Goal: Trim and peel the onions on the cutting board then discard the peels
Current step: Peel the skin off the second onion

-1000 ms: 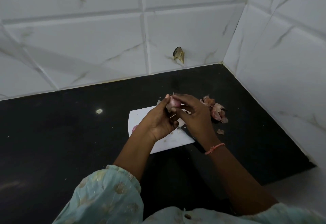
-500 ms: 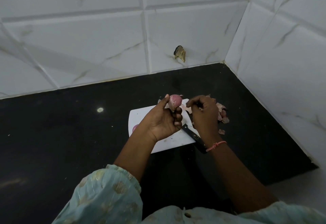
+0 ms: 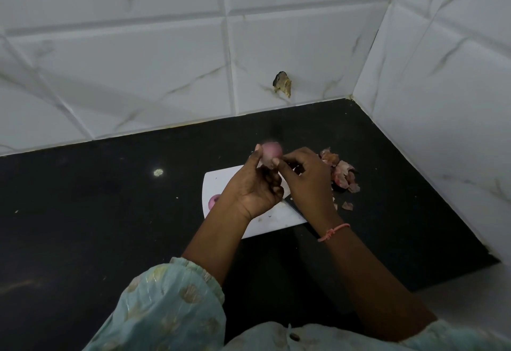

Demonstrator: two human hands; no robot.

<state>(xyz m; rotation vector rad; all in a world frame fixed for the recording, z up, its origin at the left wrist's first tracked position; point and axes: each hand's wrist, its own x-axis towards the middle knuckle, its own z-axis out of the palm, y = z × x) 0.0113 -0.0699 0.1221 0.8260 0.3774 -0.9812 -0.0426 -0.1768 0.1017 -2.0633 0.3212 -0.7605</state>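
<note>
One black countertop [image 3: 83, 212] meets white tiled walls on the far and right sides. One white cutting board [image 3: 221, 184] lies on it near the middle. At the board's left edge sits one pink onion [image 3: 213, 201], partly hidden by the left forearm. The left hand [image 3: 255, 187] is raised above the board, thumb and curled fingers gripping a second onion [image 3: 272, 152], peeled and pale pink, blurred in the picture. The right hand [image 3: 308, 182] touches that onion from the right, fingers bent and its fingertips pinched at the lower side; whether skin is caught between them cannot be told. One dark knife [image 3: 294, 208] lies on the board, mostly covered by the right wrist, which carries one orange thread band [image 3: 333, 231]. Right of the board, one heap of peels [image 3: 341, 172] rests on the counter, with one loose scrap [image 3: 347, 206] nearer.
</note>
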